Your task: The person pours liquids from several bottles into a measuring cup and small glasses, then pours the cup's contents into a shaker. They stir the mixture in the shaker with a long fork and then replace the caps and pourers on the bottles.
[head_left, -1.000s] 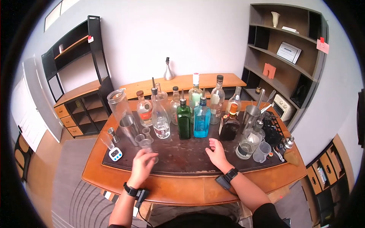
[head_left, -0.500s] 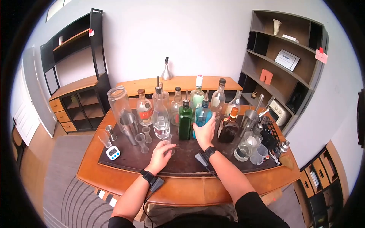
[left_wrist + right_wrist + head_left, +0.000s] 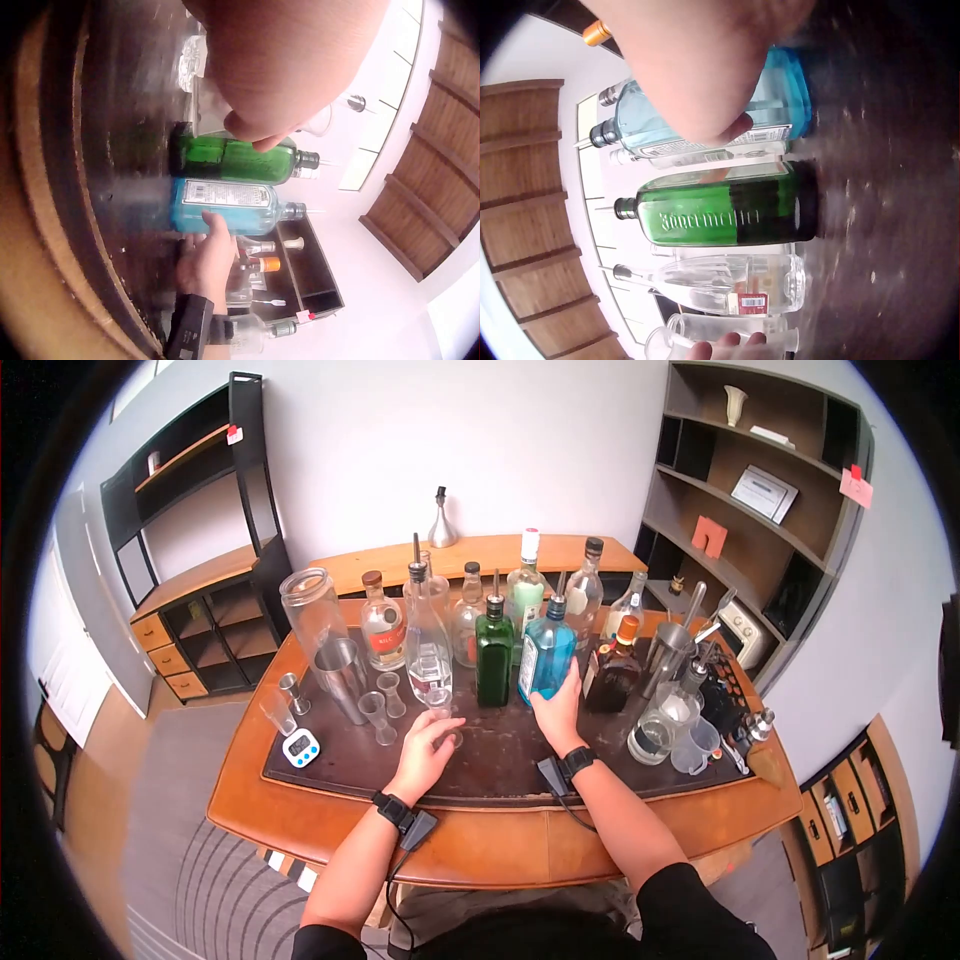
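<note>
In the head view my left hand (image 3: 425,752) holds a clear hourglass-shaped jigger (image 3: 438,702) low over the dark mat, its fingers partly covering it. The right wrist view shows the same clear jigger (image 3: 786,339) behind the fingertips. My right hand (image 3: 558,712) grips the lower part of a blue glass bottle (image 3: 548,650) with a pour spout, the thumb on its near side. Its label faces left. A green bottle (image 3: 494,665), also spouted, stands upright between the hands. Two more clear jiggers (image 3: 374,712) stand left of the left hand.
Several clear bottles (image 3: 428,650) line the back of the mat. On the left are a metal shaker tin (image 3: 340,678), a tall glass jar (image 3: 312,605) and a timer (image 3: 300,748). A dark orange-capped bottle (image 3: 612,672), a mixing tin (image 3: 668,655) and a plastic cup (image 3: 693,748) stand at right.
My left hand has carried the jigger right, away from the other two. The right hand has reached forward and taken hold of the blue bottle, which has turned so its label shows.
</note>
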`<state>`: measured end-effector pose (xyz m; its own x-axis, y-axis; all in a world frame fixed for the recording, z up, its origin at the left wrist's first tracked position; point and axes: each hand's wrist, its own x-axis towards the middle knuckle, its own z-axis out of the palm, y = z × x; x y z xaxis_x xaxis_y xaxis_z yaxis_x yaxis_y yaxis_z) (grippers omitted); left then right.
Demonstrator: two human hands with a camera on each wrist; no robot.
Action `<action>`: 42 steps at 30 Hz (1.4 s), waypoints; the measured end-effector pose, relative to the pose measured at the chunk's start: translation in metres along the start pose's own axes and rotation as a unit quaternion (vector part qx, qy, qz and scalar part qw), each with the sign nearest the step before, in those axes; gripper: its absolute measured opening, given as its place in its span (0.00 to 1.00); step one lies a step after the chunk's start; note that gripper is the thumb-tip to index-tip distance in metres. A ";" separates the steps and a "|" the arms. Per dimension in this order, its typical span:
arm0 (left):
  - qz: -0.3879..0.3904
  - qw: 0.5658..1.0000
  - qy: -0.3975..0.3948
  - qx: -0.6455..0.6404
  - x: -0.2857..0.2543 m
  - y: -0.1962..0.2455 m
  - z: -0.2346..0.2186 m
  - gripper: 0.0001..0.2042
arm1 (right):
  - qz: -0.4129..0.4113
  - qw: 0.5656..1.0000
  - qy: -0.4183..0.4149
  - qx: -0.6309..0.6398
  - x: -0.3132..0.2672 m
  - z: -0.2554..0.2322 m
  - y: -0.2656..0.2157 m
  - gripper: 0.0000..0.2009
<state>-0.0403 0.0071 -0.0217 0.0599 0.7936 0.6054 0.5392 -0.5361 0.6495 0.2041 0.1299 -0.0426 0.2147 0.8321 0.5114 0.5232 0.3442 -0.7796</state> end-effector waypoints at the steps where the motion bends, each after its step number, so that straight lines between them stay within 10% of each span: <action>1: -0.004 1.000 0.001 0.007 -0.001 -0.001 0.001 0.17 | 0.006 1.000 0.000 0.001 0.000 -0.001 -0.002 0.50; 33: 0.004 0.995 -0.059 0.074 -0.002 0.000 0.000 0.18 | 0.060 0.997 0.011 -0.038 0.014 -0.005 -0.023 0.51; 42: -0.126 0.990 -0.054 0.034 -0.009 -0.009 -0.004 0.15 | 0.053 0.996 0.014 -0.075 0.018 -0.004 -0.016 0.47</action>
<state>-0.0489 0.0036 -0.0314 0.0036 0.9277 0.3733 0.6034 -0.2998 0.7390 0.2026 0.1374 -0.0198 0.2980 0.8468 0.4406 0.6136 0.1837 -0.7680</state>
